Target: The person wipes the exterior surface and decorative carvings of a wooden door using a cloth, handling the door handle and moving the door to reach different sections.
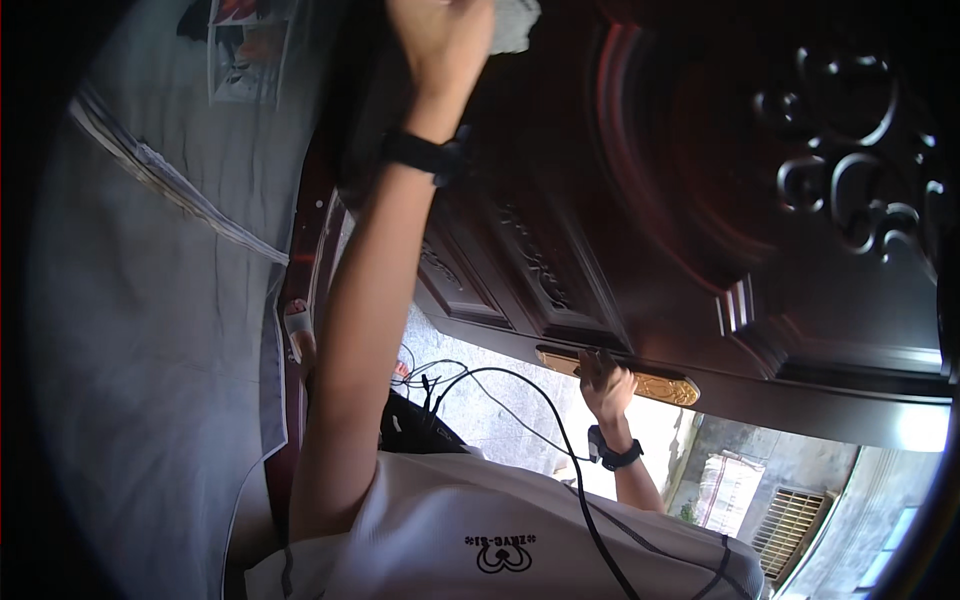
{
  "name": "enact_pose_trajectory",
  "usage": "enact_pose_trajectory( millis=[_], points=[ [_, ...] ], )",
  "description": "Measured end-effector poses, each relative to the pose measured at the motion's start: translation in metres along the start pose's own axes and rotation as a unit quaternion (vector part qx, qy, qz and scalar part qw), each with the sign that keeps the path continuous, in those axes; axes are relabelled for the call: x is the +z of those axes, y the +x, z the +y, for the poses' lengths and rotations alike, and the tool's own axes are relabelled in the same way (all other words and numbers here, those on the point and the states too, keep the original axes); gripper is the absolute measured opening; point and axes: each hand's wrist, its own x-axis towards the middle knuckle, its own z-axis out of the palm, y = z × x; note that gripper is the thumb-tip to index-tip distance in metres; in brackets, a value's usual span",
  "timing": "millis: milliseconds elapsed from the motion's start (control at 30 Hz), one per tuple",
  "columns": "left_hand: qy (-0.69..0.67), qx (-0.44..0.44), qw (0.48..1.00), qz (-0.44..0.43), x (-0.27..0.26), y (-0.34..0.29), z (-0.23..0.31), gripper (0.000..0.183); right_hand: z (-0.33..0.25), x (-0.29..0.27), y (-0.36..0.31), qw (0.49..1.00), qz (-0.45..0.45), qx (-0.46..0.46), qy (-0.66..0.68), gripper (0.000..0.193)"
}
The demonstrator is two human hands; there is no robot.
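Observation:
A dark reddish-brown door with carved panels and raised scrollwork fills the upper right. My left arm reaches up along it, and my left hand is cut off by the top edge of the view. A pale grey cloth shows beside that hand, bunched under it against the door; the fingertips are hidden. Lower down, my right hand is closed around the gold-coloured door handle at the door's edge. Black bands sit on both wrists.
Left of the door hangs a grey curtain-like sheet, with a clear pouch near its top. Black cables loop in front of my white shirt. Bright ground and a wall with a grated window lie beyond the door's edge.

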Motion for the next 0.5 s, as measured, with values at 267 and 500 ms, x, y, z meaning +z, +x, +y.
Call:
enact_pose_trajectory(
  millis=[267,500],
  points=[
    [0.520,-0.459,0.589,-0.414,-0.144,-0.318,-0.037,0.044,0.006,0.002,-0.008,1.000,0.019,0.008,0.005,0.031],
    [0.641,-0.260,0.708,-0.141,-0.113,-0.176,-0.021,0.067,0.011,0.003,-0.006,0.999,0.037,-0.022,0.011,0.035]
  ],
)
